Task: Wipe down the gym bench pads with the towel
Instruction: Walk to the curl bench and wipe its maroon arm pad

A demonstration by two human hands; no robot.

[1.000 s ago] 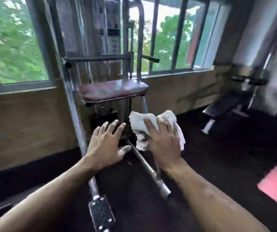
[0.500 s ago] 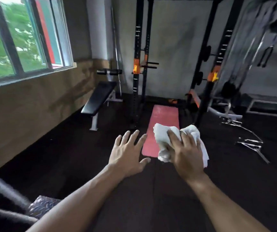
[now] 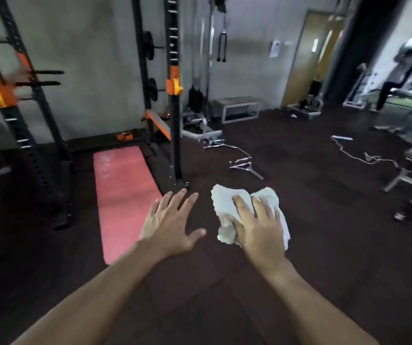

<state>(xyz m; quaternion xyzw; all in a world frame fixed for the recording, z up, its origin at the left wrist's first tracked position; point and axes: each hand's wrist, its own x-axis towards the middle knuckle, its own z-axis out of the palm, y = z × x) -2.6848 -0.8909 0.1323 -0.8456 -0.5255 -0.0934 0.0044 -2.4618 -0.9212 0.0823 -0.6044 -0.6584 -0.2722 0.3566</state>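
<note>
Two bare forearms reach forward from the bottom edge of the view, palms down, over the dark floor point(image 3: 299, 220). The left hand point(image 3: 172, 225) is spread, fingers straight and apart, thumb out to the side, holding nothing. Just beside it, the right hand point(image 3: 257, 227) lies on top of a crumpled white towel point(image 3: 224, 202), its fingers curled over the cloth and gripping it; the towel bunches out ahead of the fingertips and hangs past the far side of the hand. The two hands are near each other but do not touch.

Beyond the left hand a pink exercise mat point(image 3: 122, 190) lies flat on the floor, running away from the camera toward the wall. It sits between the black uprights of a power rack point(image 3: 173, 108) fitted with orange hooks; weight plates hang on pegs behind the right upright. Ahead of the right hand, metal cable handles point(image 3: 243, 163) lie scattered on the floor. Further to the right a steel-legged bench frame point(image 3: 408, 180) shows at the edge, blurred, its pad too unclear to describe.

Against the grey back wall stand a cable machine point(image 3: 208, 70) with a hanging strap and a low step platform point(image 3: 239, 108). A wooden door point(image 3: 309, 58) stands at the far right, and past it a person point(image 3: 396, 75) stands in the distance, indistinct.
</note>
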